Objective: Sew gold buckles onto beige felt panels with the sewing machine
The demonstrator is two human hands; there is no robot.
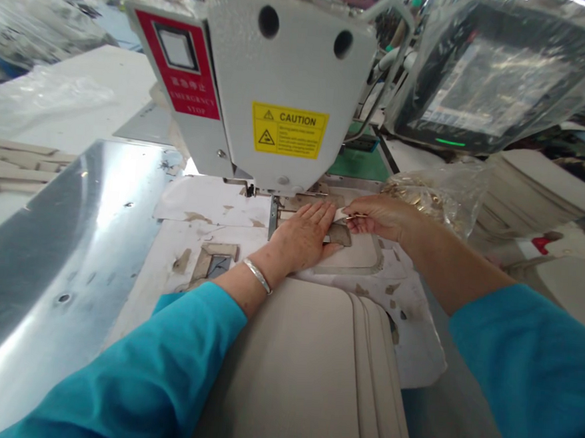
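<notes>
Below the grey machine [288, 65], a beige panel [365, 255] lies on the patchy white surface [171, 237], the left hand [304, 236] flat over it, fingers outstretched, the right hand [377, 215] pinching a pale strip [341, 214], with stacked panels [297, 366] near and a plastic-wrapped screen [477, 85] far right.

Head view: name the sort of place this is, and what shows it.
Probably a factory workshop, perhaps for sewing: a large machine with an emergency-stop panel, a plastic-wrapped control screen, and a stack of matching beige pieces.
</notes>
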